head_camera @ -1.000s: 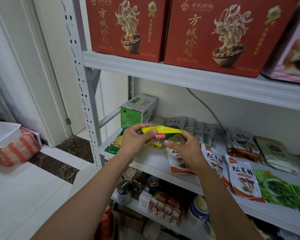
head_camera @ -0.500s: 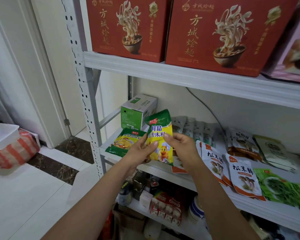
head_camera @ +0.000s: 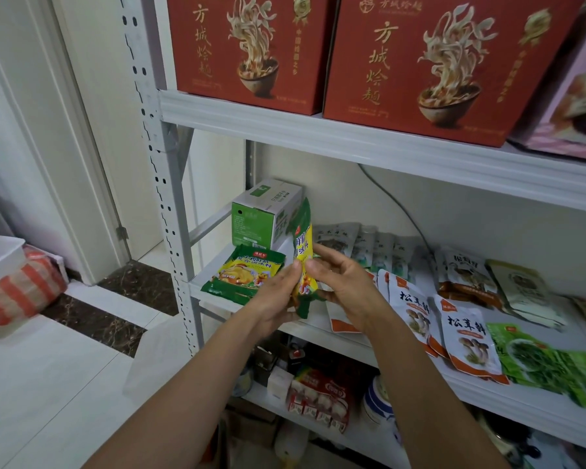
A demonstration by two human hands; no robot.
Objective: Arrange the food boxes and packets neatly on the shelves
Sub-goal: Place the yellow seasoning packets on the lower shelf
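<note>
Green-and-yellow and upright, nearest: seasoning packet [head_camera: 301, 247] between both grips, over the left end of the middle shelf [head_camera: 217, 301]. Holds its lower left side with left grip [head_camera: 278, 299], fingers curled round; pinches its right edge with right grip [head_camera: 344, 282]. Just left of the left grip, flat on that shelf: matching flat packet [head_camera: 247, 272]. Behind, green box [head_camera: 266, 214] in the back corner. Rightward, overlapping mushroom packets [head_camera: 467, 340]. Higher, on the upper shelf [head_camera: 352, 143], two red noodle boxes [head_camera: 251, 45].

Between left hand [head_camera: 274, 301] and right hand [head_camera: 344, 282], seasoning packet [head_camera: 303, 262] turned from face-on to edge-on.
</note>
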